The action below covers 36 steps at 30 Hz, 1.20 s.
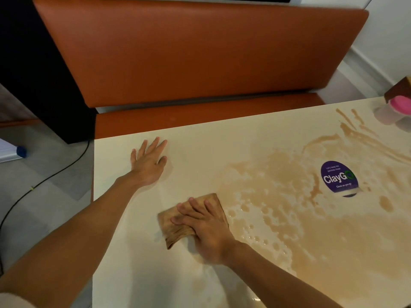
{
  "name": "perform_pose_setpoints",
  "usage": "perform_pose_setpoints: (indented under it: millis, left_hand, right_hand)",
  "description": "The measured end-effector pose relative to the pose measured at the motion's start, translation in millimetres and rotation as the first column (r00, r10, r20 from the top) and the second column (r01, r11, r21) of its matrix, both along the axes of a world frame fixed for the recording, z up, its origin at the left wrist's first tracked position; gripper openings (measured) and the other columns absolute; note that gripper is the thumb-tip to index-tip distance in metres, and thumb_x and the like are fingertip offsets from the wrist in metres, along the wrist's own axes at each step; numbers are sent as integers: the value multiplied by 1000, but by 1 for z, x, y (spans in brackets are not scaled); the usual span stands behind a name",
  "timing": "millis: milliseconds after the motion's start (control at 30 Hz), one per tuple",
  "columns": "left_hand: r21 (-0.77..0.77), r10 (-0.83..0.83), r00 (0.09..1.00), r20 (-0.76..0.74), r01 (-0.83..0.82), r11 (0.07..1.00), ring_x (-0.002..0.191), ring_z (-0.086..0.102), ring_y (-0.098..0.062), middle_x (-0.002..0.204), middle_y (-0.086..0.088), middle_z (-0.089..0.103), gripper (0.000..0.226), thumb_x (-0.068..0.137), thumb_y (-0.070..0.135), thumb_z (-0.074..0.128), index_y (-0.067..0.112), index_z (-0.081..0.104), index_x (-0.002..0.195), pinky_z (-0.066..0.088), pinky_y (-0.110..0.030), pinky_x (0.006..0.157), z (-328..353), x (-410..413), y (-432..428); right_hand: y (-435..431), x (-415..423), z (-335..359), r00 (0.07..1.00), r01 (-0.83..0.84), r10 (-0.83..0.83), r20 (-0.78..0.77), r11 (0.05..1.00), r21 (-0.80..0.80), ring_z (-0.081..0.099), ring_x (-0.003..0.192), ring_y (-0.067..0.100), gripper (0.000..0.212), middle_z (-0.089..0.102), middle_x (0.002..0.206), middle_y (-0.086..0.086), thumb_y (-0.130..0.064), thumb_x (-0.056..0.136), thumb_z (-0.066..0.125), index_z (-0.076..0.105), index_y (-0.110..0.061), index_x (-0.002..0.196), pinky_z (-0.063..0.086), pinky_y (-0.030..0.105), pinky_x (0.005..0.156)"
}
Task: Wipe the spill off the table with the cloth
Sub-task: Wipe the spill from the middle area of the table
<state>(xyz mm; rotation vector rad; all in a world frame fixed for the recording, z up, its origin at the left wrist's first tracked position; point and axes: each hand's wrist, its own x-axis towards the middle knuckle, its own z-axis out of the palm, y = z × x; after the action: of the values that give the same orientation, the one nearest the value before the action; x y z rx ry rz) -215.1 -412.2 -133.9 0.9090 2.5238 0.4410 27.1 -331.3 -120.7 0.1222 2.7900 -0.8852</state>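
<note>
A cream table (pixel 138 274) fills the lower right of the head view. A wide light-brown spill (pixel 278 196) covers its right half, with streaks running to the far right corner. A folded tan cloth (pixel 173 227), stained brown, lies at the spill's left edge. My right hand (pixel 204 227) presses flat on the cloth with straight fingers. My left hand (pixel 149 161) rests flat on the dry table near its far left corner, fingers spread.
A purple "ClayGo" sticker (pixel 339 178) sits in the spill at the right. A pink-lidded container (pixel 400 103) stands at the table's far right corner. An orange bench seat (pixel 189 58) runs behind the table. A black cable (pixel 44 181) crosses the grey floor at left.
</note>
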Motion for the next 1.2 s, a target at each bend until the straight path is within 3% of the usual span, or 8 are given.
perform_pose_setpoints:
  millis: [100, 233, 333, 467, 567, 667, 867, 1200]
  left_hand:
    - [64, 43, 999, -11, -42, 997, 150, -7, -22, 163, 8, 0, 54, 103, 39, 31, 34, 13, 153, -5, -53, 119, 3, 27, -32]
    - [57, 109, 994, -25, -108, 993, 150, -6, -17, 163, 9, 3, 54, 102, 37, 32, 35, 15, 153, -2, -50, 118, -5, 74, -89]
    - [-27, 107, 990, -86, -110, 994, 149, -13, -15, 162, 13, -6, 56, 100, 48, 20, 38, 6, 153, -3, -52, 118, -18, 108, -124]
    - [-74, 46, 985, -166, -59, 996, 145, -26, -13, 158, 15, -23, 61, 93, 58, -3, 40, -12, 151, -23, -45, 112, -29, 126, -136]
    - [-74, 63, 982, -181, -77, 994, 143, -31, -11, 157, 16, -27, 59, 93, 55, -6, 42, -19, 149, -34, -38, 107, -32, 124, -135]
    - [-51, 66, 988, -143, -74, 996, 140, -36, -8, 154, 21, -31, 55, 93, 50, -5, 46, -26, 144, -35, -36, 105, -34, 120, -138]
    - [37, 78, 996, -41, -77, 996, 140, -31, -4, 157, 19, -23, 61, 104, 19, 25, 34, -13, 149, -28, -34, 108, -23, 115, -140]
    - [18, 96, 994, 43, -96, 995, 147, -19, -10, 160, 15, -14, 60, 103, 12, 26, 29, 1, 155, -19, -41, 114, -8, 116, -139]
  right_hand:
    - [6, -4, 10, 998, -30, 32, 51, 999, -40, 10, 150, 15, 49, 31, 157, -11, -17, 94, 48, 45, -35, 140, -3, 36, 119]
    - [26, -31, 32, 999, 40, -35, 28, 973, -228, 54, 128, 19, 39, 61, 134, -2, -9, 98, 48, 56, -21, 134, 34, 37, 113]
    - [34, -57, 49, 992, 98, -119, -41, 939, -330, 59, 119, 20, 36, 63, 130, 0, -8, 101, 43, 54, -18, 134, 44, 38, 104]
    - [27, -91, 43, 997, 28, -35, -70, 995, -92, 45, 134, 25, 46, 48, 148, 1, -10, 101, 41, 43, -26, 144, 35, 43, 111]
    - [5, -92, 21, 993, -80, 64, 101, 982, 170, 11, 150, 27, 58, 18, 162, -4, -10, 100, 35, 25, -38, 150, 9, 46, 120]
    - [-13, -75, 3, 994, -77, 58, 94, 974, 213, -16, 149, 23, 69, -3, 164, -7, -7, 97, 36, 11, -39, 153, -14, 44, 119]
    - [-17, -46, -5, 986, -168, 161, 53, 969, 183, -13, 150, 19, 65, 4, 163, -10, -10, 96, 40, 21, -38, 151, -15, 41, 119]
    - [-17, 18, 2, 970, -242, 240, 41, 968, 61, -2, 150, 11, 67, 19, 160, -14, 2, 91, 40, 38, -36, 145, -11, 34, 119]
